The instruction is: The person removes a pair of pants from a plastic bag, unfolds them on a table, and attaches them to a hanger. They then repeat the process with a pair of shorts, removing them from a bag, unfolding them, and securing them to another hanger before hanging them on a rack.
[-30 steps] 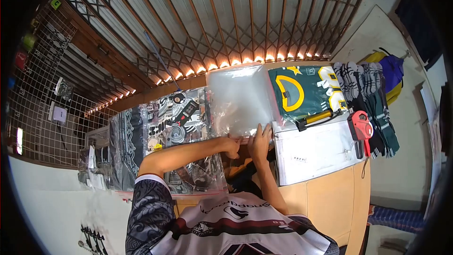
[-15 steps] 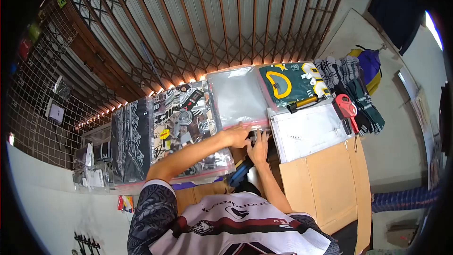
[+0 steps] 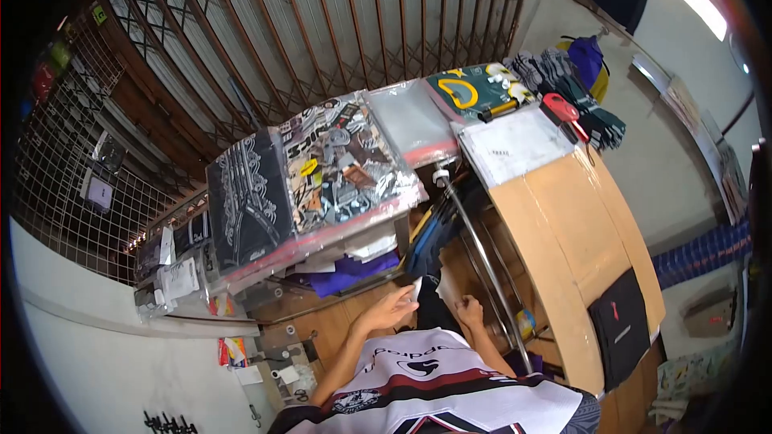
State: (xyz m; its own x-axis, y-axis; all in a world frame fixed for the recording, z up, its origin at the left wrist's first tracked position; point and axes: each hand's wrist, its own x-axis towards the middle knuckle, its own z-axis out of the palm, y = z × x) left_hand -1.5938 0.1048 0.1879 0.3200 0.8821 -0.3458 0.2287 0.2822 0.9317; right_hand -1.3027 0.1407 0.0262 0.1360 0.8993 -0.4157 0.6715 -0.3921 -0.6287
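Observation:
My left hand is low in front of my body, its fingers stretched toward a small white item; whether it grips it is hard to tell. Close to the metal pole, my right hand has its fingers curled in, and anything inside them is hidden. A chrome pole runs down between the tables at my right. Dark and blue cloth hangs beyond my hands. Above lie a patterned garment in clear plastic and a clear plastic bag with a red edge.
At the left lies a packaged black garment. A brown board at the right bears white papers, a red-handled tool and a black pouch. Behind stands a folding metal gate. Purple cloth is under the table.
Both my hands have left the red edge of the clear bag and come down toward my body, apart from each other. The view has shifted, and the pole and black pouch now show.

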